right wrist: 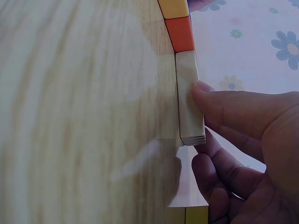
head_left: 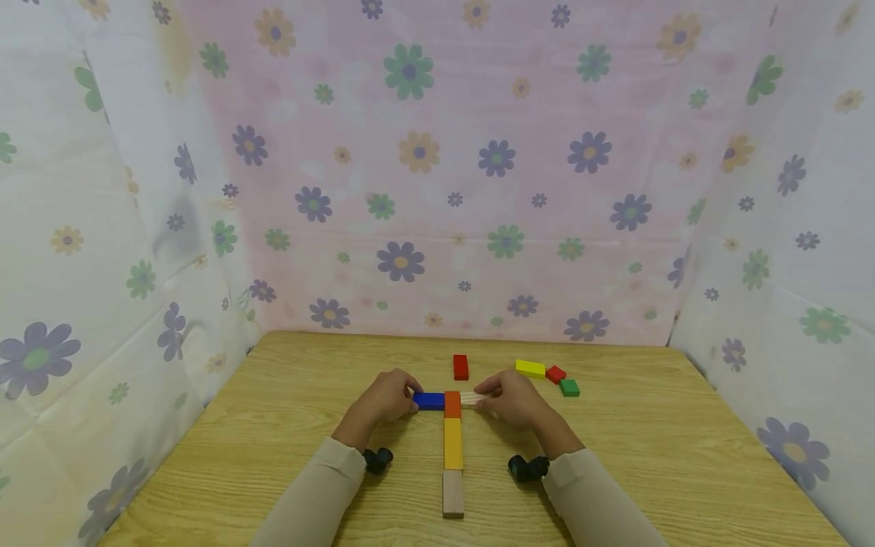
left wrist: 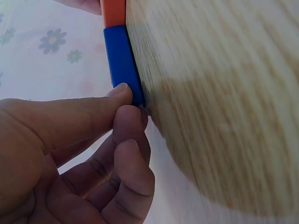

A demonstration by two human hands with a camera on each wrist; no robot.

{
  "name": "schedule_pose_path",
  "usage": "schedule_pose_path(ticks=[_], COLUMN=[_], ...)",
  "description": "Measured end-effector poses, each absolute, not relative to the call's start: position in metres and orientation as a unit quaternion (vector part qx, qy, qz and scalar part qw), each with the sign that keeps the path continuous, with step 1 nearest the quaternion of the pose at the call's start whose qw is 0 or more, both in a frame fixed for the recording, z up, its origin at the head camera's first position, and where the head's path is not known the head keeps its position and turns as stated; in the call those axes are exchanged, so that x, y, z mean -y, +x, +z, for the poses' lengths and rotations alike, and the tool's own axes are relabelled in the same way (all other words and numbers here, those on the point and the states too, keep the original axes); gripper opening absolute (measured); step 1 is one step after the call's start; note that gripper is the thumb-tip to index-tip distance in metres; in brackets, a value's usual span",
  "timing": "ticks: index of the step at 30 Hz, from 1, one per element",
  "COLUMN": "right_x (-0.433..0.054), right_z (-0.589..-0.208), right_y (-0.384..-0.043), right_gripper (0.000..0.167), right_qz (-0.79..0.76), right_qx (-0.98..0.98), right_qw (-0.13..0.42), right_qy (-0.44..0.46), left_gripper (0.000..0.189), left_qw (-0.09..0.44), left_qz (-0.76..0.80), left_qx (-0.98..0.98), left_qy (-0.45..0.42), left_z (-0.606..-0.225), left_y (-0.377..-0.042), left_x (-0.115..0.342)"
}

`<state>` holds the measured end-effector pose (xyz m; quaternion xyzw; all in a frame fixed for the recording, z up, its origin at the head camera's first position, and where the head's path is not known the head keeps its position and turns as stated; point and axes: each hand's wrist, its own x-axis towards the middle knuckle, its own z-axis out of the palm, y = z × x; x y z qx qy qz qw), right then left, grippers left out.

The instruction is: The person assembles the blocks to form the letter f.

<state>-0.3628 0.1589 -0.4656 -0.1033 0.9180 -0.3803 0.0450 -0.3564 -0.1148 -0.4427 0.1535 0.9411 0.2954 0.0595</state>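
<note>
On the table an orange block, a yellow-orange block and a plain wooden block form a column toward the person. A blue block lies crosswise at the orange block's left side, its outer end pinched between thumb and fingers of my left hand. Opposite it, a pale wooden block meets the orange block's right side. My right hand pinches that pale block, with the thumb along its side in the right wrist view. Together the blocks make a T shape.
Behind the column lies a red block. Farther right are a yellow block, a small red block and a green block. Flowered cloth surrounds the wooden table at the back and sides.
</note>
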Motion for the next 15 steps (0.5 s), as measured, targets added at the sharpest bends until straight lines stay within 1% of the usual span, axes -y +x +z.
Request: schedule_pose_path(ticks=[15], right_x=[-0.1587], right_z=[-0.4647], right_y=[-0.3607], right_gripper=[0.021], right_qz=[-0.386], right_qx=[-0.915], right_qw=[0.041], right_qy=[-0.11], left_gripper=[0.023], left_qw=[0.067], left_qz=[0.319], left_qx=[-0.934], left_qy=[0.145], left_z=[-0.4431], left_y=[-0.3568], left_x=[0.1146])
